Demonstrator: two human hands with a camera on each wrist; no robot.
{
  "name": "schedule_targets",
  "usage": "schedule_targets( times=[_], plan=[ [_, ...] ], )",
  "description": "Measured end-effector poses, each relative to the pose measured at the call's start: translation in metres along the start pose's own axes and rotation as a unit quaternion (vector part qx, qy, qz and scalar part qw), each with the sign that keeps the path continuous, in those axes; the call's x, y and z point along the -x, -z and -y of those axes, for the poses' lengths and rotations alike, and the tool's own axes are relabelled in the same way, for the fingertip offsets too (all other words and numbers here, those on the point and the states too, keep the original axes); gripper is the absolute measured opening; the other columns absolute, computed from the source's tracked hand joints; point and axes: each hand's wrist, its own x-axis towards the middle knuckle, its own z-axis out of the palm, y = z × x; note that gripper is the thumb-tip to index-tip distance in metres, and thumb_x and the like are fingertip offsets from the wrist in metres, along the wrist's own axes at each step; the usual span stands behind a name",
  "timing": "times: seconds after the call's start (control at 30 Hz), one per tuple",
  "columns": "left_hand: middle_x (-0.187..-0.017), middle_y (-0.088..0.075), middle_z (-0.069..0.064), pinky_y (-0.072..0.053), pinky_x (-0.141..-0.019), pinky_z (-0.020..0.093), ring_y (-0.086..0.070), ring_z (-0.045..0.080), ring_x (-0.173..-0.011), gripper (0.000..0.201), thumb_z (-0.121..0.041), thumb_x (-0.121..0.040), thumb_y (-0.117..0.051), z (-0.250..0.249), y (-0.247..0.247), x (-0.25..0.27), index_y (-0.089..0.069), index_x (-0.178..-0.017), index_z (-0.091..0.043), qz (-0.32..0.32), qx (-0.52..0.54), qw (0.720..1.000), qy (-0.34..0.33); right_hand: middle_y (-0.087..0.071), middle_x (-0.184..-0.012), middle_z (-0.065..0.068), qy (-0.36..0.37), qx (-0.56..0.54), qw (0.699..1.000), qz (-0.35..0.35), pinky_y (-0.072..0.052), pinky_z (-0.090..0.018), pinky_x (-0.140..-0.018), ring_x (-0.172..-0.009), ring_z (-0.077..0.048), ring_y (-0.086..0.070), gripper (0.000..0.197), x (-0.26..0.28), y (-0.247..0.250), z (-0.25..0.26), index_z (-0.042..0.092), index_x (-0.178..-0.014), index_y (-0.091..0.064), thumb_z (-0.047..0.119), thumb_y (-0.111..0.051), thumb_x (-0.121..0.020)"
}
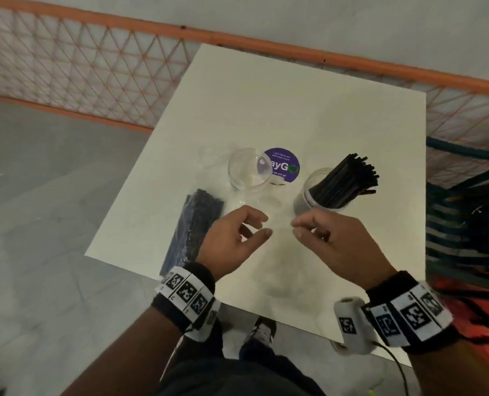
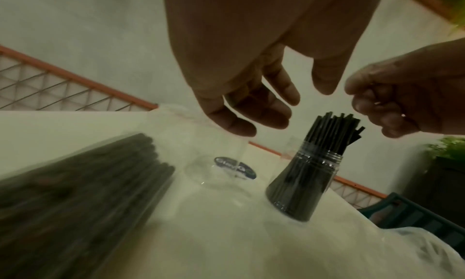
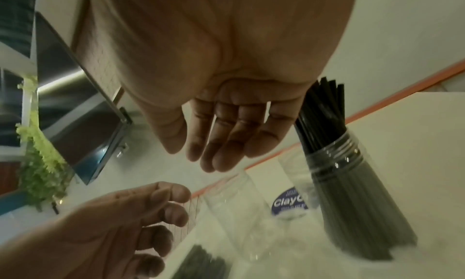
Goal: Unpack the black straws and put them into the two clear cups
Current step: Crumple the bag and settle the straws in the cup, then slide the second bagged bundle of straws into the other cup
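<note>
Both hands hover low over the near part of the white table [image 1: 309, 104], fingertips facing each other, a small gap between them. Left hand [image 1: 234, 238] has fingers loosely curled and holds nothing, thumb and forefinger apart. Right hand [image 1: 331, 241] has fingers relaxed and slightly bent, thumb close to the forefinger; nothing visible in it, though the head view is blurred there. Right wrist view shows its palm open with the fingers nearly straight.

Just beyond the right hand stands a clear cup [image 1: 316, 195] packed with loose black straws [image 1: 349, 178], upright and fanning out past the rim, tips leaning away from the hands. Just beyond the left hand, toward the gap between the hands, stands the second clear cup [image 1: 249, 171], no straws in it. Behind and between the two cups a round purple sticker [image 1: 284, 164] lies flat on the table, partly covered by the empty cup.

Outboard of the left hand, touching the table by the wrist, lies a still-wrapped pack of black straws [image 1: 191, 227], long axis running away from the person, near end reaching the table edge. Crumpled clear plastic wrap [image 2: 427, 249] sits near the table edge under the right hand. An orange mesh fence [image 1: 80, 67] runs behind the table.
</note>
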Motion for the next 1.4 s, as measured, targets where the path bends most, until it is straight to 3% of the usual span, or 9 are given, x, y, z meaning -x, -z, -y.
schedule_targets(
  times=[0.2, 0.37, 0.5, 0.6, 0.77, 0.97, 1.13, 1.27, 1.4],
  plan=[
    [-0.092, -0.066, -0.014, -0.057, -0.075, 0.036, -0.063, 0.007, -0.08, 0.02, -0.054, -0.086, -0.066, 0.044, 0.039, 0.01, -0.062, -0.097, -0.037, 0.015, -0.073, 0.996, 0.052, -0.066, -0.087, 0.02, -0.052, 0.056, 0.993, 0.094, -0.052, -0.029, -0.072, -0.075, -0.004, -0.062, 0.014, -0.007, -0.06, 0.024, 0.038, -0.103, -0.062, 0.043, -0.056, -0.091],
    [-0.128, -0.055, 0.009, -0.051, -0.091, 0.047, -0.055, 0.033, -0.116, 0.073, -0.072, -0.077, -0.064, 0.082, 0.074, -0.008, -0.044, -0.13, -0.025, -0.028, -0.265, 0.945, 0.187, -0.062, -0.087, 0.019, -0.112, 0.086, 0.98, 0.138, -0.052, -0.033, -0.075, -0.075, -0.004, -0.058, 0.017, -0.03, -0.101, 0.035, 0.039, -0.11, -0.057, 0.036, -0.053, -0.094],
    [-0.139, -0.046, 0.017, -0.047, -0.096, 0.054, -0.053, 0.042, -0.123, 0.12, -0.086, -0.057, -0.068, 0.107, 0.076, -0.022, -0.02, -0.146, -0.023, 0.016, -0.264, 0.925, 0.272, -0.064, -0.111, 0.012, -0.153, 0.12, 0.965, 0.174, -0.053, -0.038, -0.079, -0.088, -0.016, -0.062, 0.041, -0.044, -0.134, 0.036, 0.037, -0.13, -0.043, 0.023, -0.049, -0.092],
    [-0.135, -0.044, 0.015, -0.048, -0.092, 0.055, -0.056, 0.043, -0.117, 0.13, -0.078, -0.051, -0.079, 0.112, 0.064, -0.026, -0.009, -0.149, -0.028, 0.034, -0.281, 0.918, 0.278, -0.057, -0.133, 0.003, -0.185, 0.115, 0.951, 0.221, -0.051, -0.042, -0.089, -0.108, -0.025, -0.061, 0.058, -0.051, -0.154, 0.04, 0.036, -0.143, -0.029, 0.019, -0.048, -0.091],
    [-0.116, -0.057, 0.015, -0.054, -0.089, 0.051, -0.064, 0.042, -0.101, 0.11, -0.051, -0.059, -0.082, 0.106, 0.053, -0.031, -0.011, -0.14, -0.028, 0.002, -0.214, 0.934, 0.284, -0.049, -0.143, -0.008, -0.208, 0.062, 0.945, 0.245, -0.05, -0.045, -0.094, -0.113, -0.034, -0.059, 0.078, -0.069, -0.179, 0.043, 0.028, -0.152, -0.011, 0.017, -0.054, -0.088],
    [-0.121, -0.066, 0.012, -0.058, -0.089, 0.045, -0.068, 0.032, -0.098, 0.092, -0.034, -0.071, -0.083, 0.109, 0.052, -0.022, -0.023, -0.138, -0.02, -0.03, 0.009, 0.965, 0.26, -0.057, -0.13, -0.007, -0.29, -0.163, 0.931, 0.151, -0.043, -0.032, -0.091, -0.114, -0.027, -0.059, 0.083, -0.076, -0.19, 0.037, 0.02, -0.15, -0.024, 0.031, -0.071, -0.083],
    [-0.127, -0.062, 0.012, -0.06, -0.092, 0.041, -0.069, 0.017, -0.105, 0.074, -0.006, -0.079, -0.082, 0.11, 0.063, -0.007, -0.029, -0.13, -0.017, -0.013, 0.213, 0.956, 0.2, -0.063, -0.111, 0.007, -0.276, -0.23, 0.926, 0.117, -0.052, -0.041, -0.096, -0.104, -0.015, -0.063, 0.071, -0.077, -0.183, 0.043, 0.023, -0.126, -0.048, 0.033, -0.085, -0.065],
    [-0.123, -0.06, 0.003, -0.059, -0.084, 0.025, -0.068, 0.002, -0.105, 0.072, -0.018, -0.073, -0.084, 0.096, 0.074, -0.001, -0.035, -0.125, -0.016, 0.028, 0.295, 0.945, 0.137, -0.066, -0.106, 0.005, -0.236, -0.206, 0.947, 0.071, -0.057, -0.045, -0.087, -0.095, -0.018, -0.067, 0.081, -0.079, -0.176, 0.059, 0.023, -0.122, -0.039, 0.041, -0.086, -0.058],
    [-0.112, -0.071, -0.013, -0.055, -0.087, 0.015, -0.067, 0.0, -0.11, 0.052, -0.013, -0.079, -0.083, 0.078, 0.084, -0.002, -0.055, -0.122, -0.017, 0.078, 0.233, 0.964, 0.097, -0.063, -0.106, 0.014, -0.185, -0.179, 0.966, -0.018, -0.057, -0.036, -0.083, -0.097, -0.017, -0.067, 0.09, -0.068, -0.167, 0.068, 0.034, -0.131, -0.031, 0.03, -0.089, -0.061]
  ],
)
